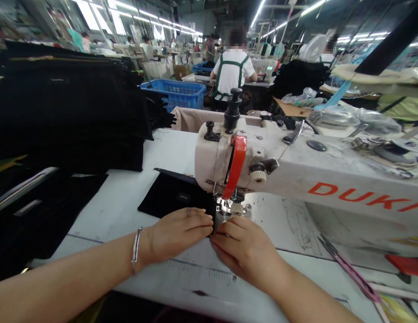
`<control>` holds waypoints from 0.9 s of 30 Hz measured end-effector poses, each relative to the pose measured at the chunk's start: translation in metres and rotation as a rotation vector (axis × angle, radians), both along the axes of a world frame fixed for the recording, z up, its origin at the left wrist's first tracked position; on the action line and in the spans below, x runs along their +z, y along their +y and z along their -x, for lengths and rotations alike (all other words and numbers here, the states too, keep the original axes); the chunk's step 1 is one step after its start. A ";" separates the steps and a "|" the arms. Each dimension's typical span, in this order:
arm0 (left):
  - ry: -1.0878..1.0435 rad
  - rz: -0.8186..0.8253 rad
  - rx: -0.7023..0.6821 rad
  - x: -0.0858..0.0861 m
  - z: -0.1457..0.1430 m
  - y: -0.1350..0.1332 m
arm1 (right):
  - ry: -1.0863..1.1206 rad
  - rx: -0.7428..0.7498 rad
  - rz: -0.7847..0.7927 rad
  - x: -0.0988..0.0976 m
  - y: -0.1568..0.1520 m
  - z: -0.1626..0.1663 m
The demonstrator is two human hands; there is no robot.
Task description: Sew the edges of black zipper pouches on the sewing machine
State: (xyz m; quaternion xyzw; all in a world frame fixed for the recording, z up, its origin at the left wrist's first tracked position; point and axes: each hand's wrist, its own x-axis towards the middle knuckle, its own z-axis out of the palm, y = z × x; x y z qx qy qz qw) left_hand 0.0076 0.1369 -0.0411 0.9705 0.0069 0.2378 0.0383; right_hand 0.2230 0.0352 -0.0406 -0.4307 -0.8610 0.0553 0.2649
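A flat black fabric piece (171, 193) lies on the white sewing table (128, 193) and runs under the presser foot (229, 207) of a cream sewing machine (296, 170) with a red guard. My left hand (178, 233) lies on the fabric's near edge, fingers pressed together and pointing at the foot; a bangle circles its wrist. My right hand (242, 246) meets it just in front of the foot, fingertips pinching the fabric edge. What sits between the fingertips is hidden.
A tall stack of black fabric pieces (67, 107) fills the left side. Pink-handled snips (350, 269) lie on the table at right. A blue basket (177, 92) stands behind. A person in a white shirt and green apron (233, 72) works further back.
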 end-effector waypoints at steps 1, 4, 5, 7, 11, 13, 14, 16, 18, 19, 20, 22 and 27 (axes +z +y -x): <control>-0.012 0.008 -0.015 0.002 0.000 -0.001 | -0.004 0.001 0.004 0.000 0.000 -0.001; 0.026 0.051 -0.001 0.002 0.001 0.000 | -0.015 -0.010 0.012 0.001 0.000 -0.002; 0.057 0.064 0.016 0.000 0.001 0.000 | -0.019 -0.013 0.013 0.002 0.000 -0.002; 0.116 0.082 0.058 -0.005 0.003 0.000 | -0.023 -0.019 0.015 0.003 0.000 -0.002; 0.130 0.061 0.067 -0.011 0.006 0.001 | -0.015 -0.029 0.023 0.004 -0.001 -0.002; 0.108 0.040 0.043 -0.011 0.007 0.002 | -0.002 -0.037 0.033 0.003 -0.003 -0.001; 0.094 0.035 0.033 -0.010 0.007 0.003 | 0.006 -0.040 0.040 0.003 -0.004 -0.001; 0.070 0.039 0.023 -0.008 0.007 0.004 | 0.023 -0.040 0.053 0.002 -0.005 -0.001; 0.059 0.053 0.019 -0.007 0.006 0.007 | 0.035 -0.038 0.063 0.001 -0.005 -0.001; 0.067 0.061 0.022 -0.007 0.006 0.008 | 0.040 -0.041 0.062 0.000 -0.004 0.000; 0.083 0.069 0.023 -0.007 0.005 0.010 | 0.043 -0.048 0.058 0.000 -0.004 0.000; 0.116 0.082 0.026 -0.007 0.003 0.014 | 0.039 -0.066 0.045 -0.001 -0.002 0.001; 0.151 0.115 0.049 -0.007 -0.004 0.025 | 0.011 -0.112 0.031 -0.002 0.002 0.002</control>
